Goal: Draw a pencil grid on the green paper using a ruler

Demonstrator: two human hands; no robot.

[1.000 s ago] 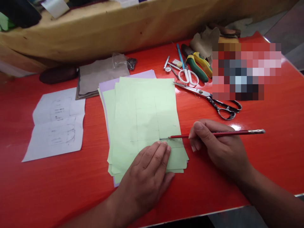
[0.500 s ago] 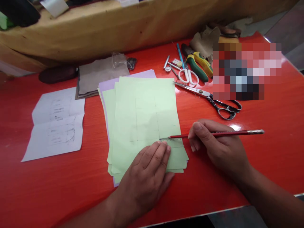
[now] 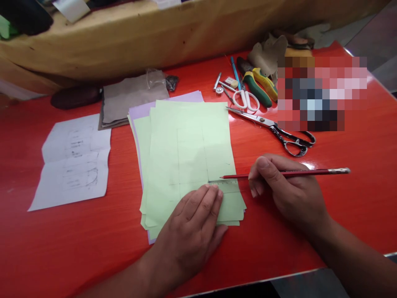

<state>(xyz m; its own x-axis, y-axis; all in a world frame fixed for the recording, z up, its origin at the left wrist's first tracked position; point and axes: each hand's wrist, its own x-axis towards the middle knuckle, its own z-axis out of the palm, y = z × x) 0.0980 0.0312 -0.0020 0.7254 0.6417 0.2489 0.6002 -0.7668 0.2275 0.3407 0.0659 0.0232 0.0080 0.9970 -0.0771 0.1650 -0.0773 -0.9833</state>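
Note:
My left hand [image 3: 195, 227] lies flat on a stack of light green paper [image 3: 189, 153], its fingers stretched out together. Under its fingertips a clear ruler [image 3: 228, 182] shows in part; the rest is hidden by the hand. Thin pencil lines on the top sheet form a tall rectangle. My right hand [image 3: 287, 190] is closed around a red pencil [image 3: 297, 172], just right of the paper. The pencil points left, its tip over the sheet close above the ruler's edge. Purple sheets [image 3: 186, 97] stick out from the stack.
Large scissors [image 3: 263, 121] lie right of the paper. Behind them are white-handled scissors [image 3: 246, 100], green-and-yellow pliers [image 3: 257, 89] and small tools. A sketched white sheet [image 3: 74, 165] lies left, grey-brown material [image 3: 133, 97] behind. A blurred patch hides the right rear of the red table [image 3: 350, 182].
My right hand and the pencil have shifted slightly right, and the pencil tip has drawn back a little from the ruler's edge. My left hand and the paper have stayed put.

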